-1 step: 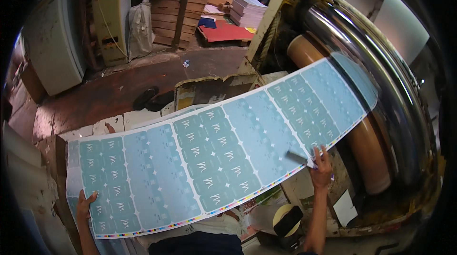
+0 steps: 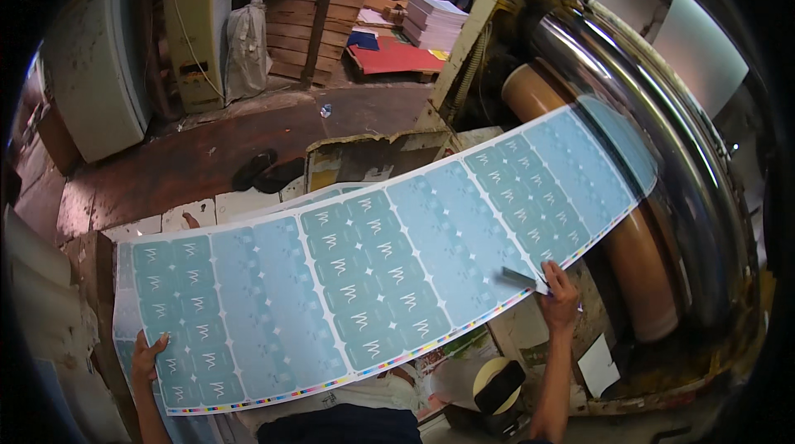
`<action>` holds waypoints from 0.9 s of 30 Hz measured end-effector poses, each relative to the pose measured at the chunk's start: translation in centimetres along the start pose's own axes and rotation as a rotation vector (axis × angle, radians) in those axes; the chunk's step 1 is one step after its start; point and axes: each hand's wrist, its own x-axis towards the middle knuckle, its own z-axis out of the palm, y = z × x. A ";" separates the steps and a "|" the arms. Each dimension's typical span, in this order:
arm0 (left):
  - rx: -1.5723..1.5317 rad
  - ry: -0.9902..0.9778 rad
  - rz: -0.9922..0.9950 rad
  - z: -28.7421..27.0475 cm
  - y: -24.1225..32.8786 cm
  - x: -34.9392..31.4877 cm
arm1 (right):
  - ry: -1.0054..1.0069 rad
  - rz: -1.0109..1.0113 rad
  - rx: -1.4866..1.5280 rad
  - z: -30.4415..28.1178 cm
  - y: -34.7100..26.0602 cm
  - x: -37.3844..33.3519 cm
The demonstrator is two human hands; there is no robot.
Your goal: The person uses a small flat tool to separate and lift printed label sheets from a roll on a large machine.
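Sheet [image 2: 356, 278] in grip of left hand [image 2: 146, 359], near edge beside right hand [image 2: 561, 299], tight around grey tool [image 2: 517, 277].

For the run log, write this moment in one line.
left hand: on printed sheet | right hand: holding grey tool at sheet's near edge | sheet: right end at shiny roller

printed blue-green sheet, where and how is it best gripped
Probably at the left end of the printed sheet, coming from the near left corner, thumb on top and fingers beneath. It is thin and broad, with an edge to pinch, and the left hand is there; its right end meets the chrome roller, a riskier spot.
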 end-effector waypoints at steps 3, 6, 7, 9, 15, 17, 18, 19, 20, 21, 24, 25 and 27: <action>0.014 0.022 0.031 -0.6 -1.2 -0.3 | -0.011 0.220 0.419 0.6 2.4 1.3; 0.014 0.114 -0.014 -0.7 -2.1 -0.4 | 0.099 0.314 0.428 0.6 4.1 3.3; 0.050 0.138 -0.029 -1.1 -2.0 0.0 | 0.130 0.325 0.412 -0.1 4.9 3.4; 0.072 0.167 -0.011 -2.1 -2.5 0.7 | 0.261 0.191 0.368 -1.1 5.3 4.0; -0.031 0.043 -0.010 7.0 -3.3 7.7 | 0.116 0.242 0.360 -5.9 0.5 5.3; -0.045 -0.004 -0.010 11.1 -2.6 10.7 | 0.077 0.240 0.357 -6.4 -1.3 5.5; -0.040 -0.039 -0.020 12.4 -2.6 12.2 | 0.032 0.280 0.404 -6.6 -1.8 5.5; -0.035 -0.075 -0.031 13.8 -2.7 13.7 | 0.032 0.272 0.410 -6.9 -2.5 5.5; -0.035 -0.128 -0.043 16.0 -3.4 15.4 | 0.033 0.269 0.399 -7.5 -3.0 5.3; -0.059 -0.146 0.052 17.7 -4.1 16.1 | 0.033 0.263 0.396 -7.9 -3.4 4.9; -0.084 -0.213 -0.017 19.9 -7.1 19.2 | -0.002 0.291 0.445 -8.9 -5.0 3.9; -0.024 -0.178 0.076 20.2 -8.0 21.3 | 0.003 0.295 0.475 -9.1 -5.5 3.9; 0.094 -0.127 0.242 22.2 -9.1 23.7 | 0.015 0.314 0.492 -10.0 -6.0 3.8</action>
